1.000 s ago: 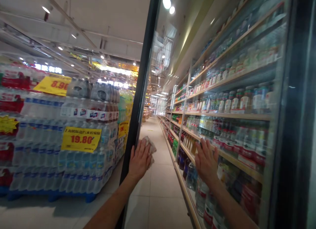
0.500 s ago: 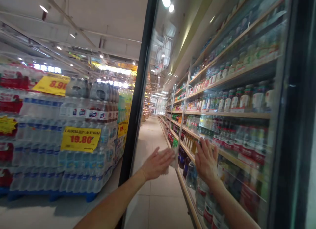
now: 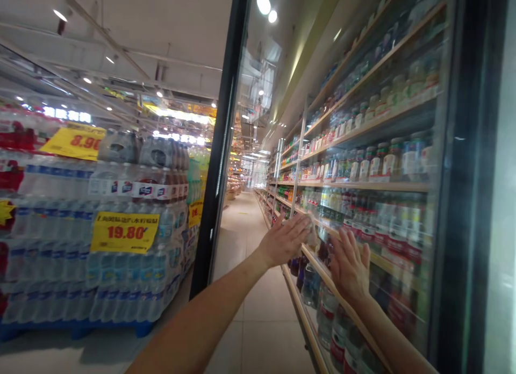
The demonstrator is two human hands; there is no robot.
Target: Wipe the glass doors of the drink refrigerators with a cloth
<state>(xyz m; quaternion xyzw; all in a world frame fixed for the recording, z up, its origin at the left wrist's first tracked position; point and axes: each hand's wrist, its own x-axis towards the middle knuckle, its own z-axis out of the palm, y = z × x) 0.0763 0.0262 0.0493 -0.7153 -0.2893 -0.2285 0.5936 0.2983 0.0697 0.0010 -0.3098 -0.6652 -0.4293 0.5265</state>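
Note:
My left hand [image 3: 284, 239] lies flat with fingers stretched out, pressing a pale, thin cloth [image 3: 310, 231] against the glass door [image 3: 258, 110]. Most of the cloth is hidden under the palm and fingers; a little shows past the fingertips. To its right, my right hand [image 3: 350, 266] is open, palm toward the glass and fingers spread, with nothing in it. It appears to touch the pane. Through or in the glass, shelves [image 3: 363, 185] of bottled drinks [image 3: 389, 162] show behind both hands.
The door's black frame [image 3: 220, 143] slants upward on the left; another dark upright [image 3: 459, 175] stands at right. Beyond the frame, shrink-wrapped bottle packs [image 3: 60, 213] are stacked on a blue pallet [image 3: 76, 329], with yellow price signs [image 3: 124, 232]. The tiled floor [image 3: 237, 218] runs away down the aisle.
My left hand has slid to the right and slightly up across the glass with the cloth, coming closer to my right hand. The view has shifted a little to the right.

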